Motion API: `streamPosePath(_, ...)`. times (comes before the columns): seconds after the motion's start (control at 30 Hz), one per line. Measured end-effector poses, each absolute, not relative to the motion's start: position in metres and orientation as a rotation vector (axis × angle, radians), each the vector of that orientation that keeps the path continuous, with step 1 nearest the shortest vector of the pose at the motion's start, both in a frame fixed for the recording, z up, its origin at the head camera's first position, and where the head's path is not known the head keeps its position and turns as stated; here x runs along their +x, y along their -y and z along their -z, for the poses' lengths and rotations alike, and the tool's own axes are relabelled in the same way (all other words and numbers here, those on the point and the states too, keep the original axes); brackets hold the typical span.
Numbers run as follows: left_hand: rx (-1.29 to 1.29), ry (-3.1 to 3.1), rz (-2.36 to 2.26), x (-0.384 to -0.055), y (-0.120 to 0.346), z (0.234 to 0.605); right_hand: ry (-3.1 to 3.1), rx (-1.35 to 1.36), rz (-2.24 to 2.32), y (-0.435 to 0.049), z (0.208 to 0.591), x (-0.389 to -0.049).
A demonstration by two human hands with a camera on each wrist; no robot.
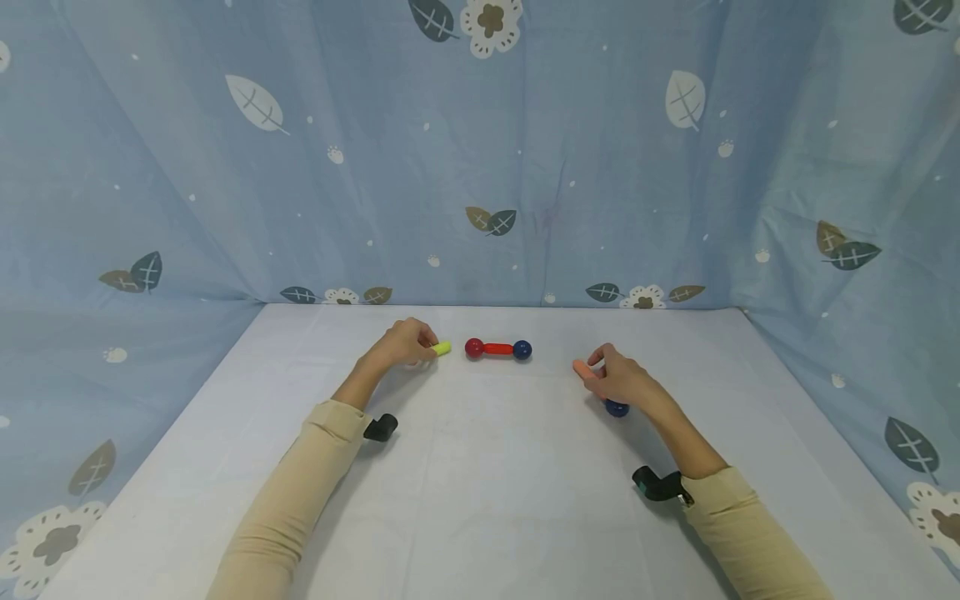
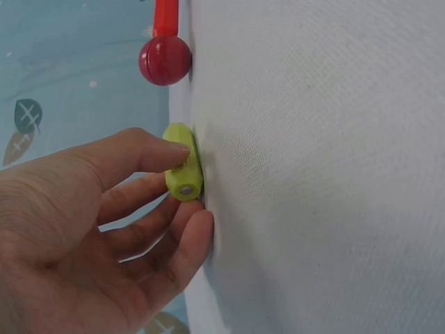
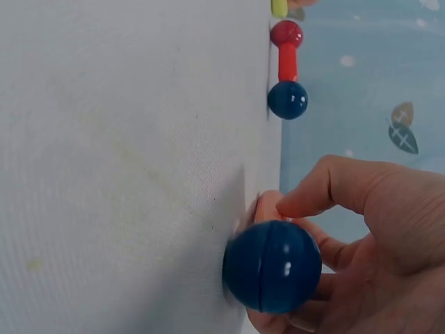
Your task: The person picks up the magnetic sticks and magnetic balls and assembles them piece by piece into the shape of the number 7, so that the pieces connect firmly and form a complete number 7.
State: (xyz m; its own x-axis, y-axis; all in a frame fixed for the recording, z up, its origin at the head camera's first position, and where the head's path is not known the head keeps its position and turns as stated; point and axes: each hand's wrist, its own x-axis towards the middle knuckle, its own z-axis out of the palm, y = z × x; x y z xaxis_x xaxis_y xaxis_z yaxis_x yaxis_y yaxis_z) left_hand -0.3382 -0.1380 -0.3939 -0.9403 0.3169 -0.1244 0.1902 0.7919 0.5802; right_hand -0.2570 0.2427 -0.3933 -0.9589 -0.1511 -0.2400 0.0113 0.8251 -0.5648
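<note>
My left hand [image 1: 405, 342] pinches a short yellow-green magnetic rod [image 2: 182, 163] between thumb and fingers; a metal disc shows in the rod's near end. On the right, my right hand [image 1: 622, 379] holds an orange rod [image 1: 582, 369] with a dark blue ball [image 3: 272, 267] at its near end. Between the hands, a red rod [image 1: 498, 349] lies on the table, joined to a red ball [image 1: 474, 348] on its left and a second blue ball [image 1: 522, 350] on its right. The yellow-green rod is a small gap away from the red ball.
A white cloth covers the table [image 1: 480, 483]. Behind it hangs a blue curtain [image 1: 420, 183] with leaf and flower prints, reaching round both sides. Black wrist cameras [image 1: 381, 428] sit at the cuffs of the beige sleeves [image 1: 288, 508].
</note>
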Motion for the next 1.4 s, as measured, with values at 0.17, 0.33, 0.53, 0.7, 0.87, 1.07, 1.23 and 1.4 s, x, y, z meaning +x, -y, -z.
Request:
streamPosePath(0.17,0.394,-2.752,-0.851,-0.339,0.140,0.394,-2.751,-0.112,0.862,-0.244,0.395,-0.257)
streamPosePath(0.33,0.406,-2.747,-0.849,-0.340,0.143,0.394,-2.769,-0.111,0.864,-0.246,0.399,-0.260)
streamPosePath(0.53,0.429,-2.742,-0.840,-0.340,0.145,0.395,-2.795,-0.139,0.825,-0.249,0.404,-0.264)
streamPosePath(0.7,0.425,-2.739,-0.842,-0.339,0.146,0.394,-2.817,-0.168,0.803,-0.252,0.406,-0.267)
streamPosePath(0.87,0.435,-2.727,-0.846,-0.339,0.146,0.394,-2.820,-0.178,0.810,-0.253,0.407,-0.268)
streamPosePath(1.07,0.439,-2.711,-0.847,-0.336,0.146,0.391,-2.826,-0.193,0.809,-0.253,0.409,-0.268)
streamPosePath(1.23,0.455,-2.705,-0.854,-0.333,0.146,0.388,-2.817,-0.209,0.817,-0.253,0.407,-0.267)
streamPosePath(1.4,0.474,-2.691,-0.863,-0.331,0.145,0.387,-2.803,-0.206,0.834,-0.254,0.404,-0.266)
